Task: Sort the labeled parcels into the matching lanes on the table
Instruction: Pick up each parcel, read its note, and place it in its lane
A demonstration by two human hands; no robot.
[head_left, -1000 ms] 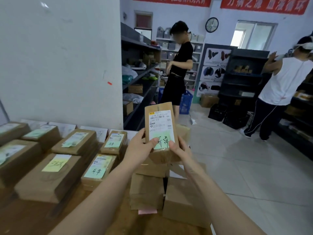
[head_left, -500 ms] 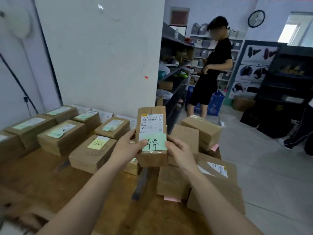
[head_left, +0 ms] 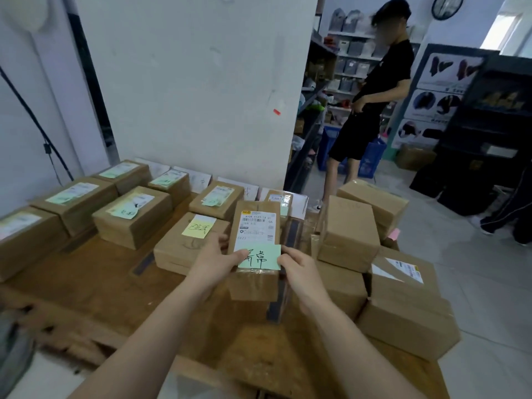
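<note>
A brown cardboard parcel [head_left: 256, 226] with a white shipping label and a green handwritten note hangs low over the wooden table [head_left: 95, 277]. My left hand [head_left: 214, 262] grips its left edge, thumb on the green note. On the opposite edge my right hand [head_left: 299, 269] holds it, thumb at the note's corner. Just left of it lies a parcel with a yellow note [head_left: 187, 243]. Behind stand several labeled parcels in rows, such as one with a green note [head_left: 132, 216] and another [head_left: 217, 198] near the wall.
A pile of unsorted brown boxes [head_left: 349, 231] fills the table's right end. White paper lane signs [head_left: 198, 178] lean against the wall [head_left: 187, 82] behind the rows. A person in black [head_left: 371, 90] stands by the shelves; another person's leg [head_left: 506, 208] is at the right edge.
The parcel has come down from an upright raised position toward the table, and my view has turned left and down over the rows. Both hands keep their hold.
</note>
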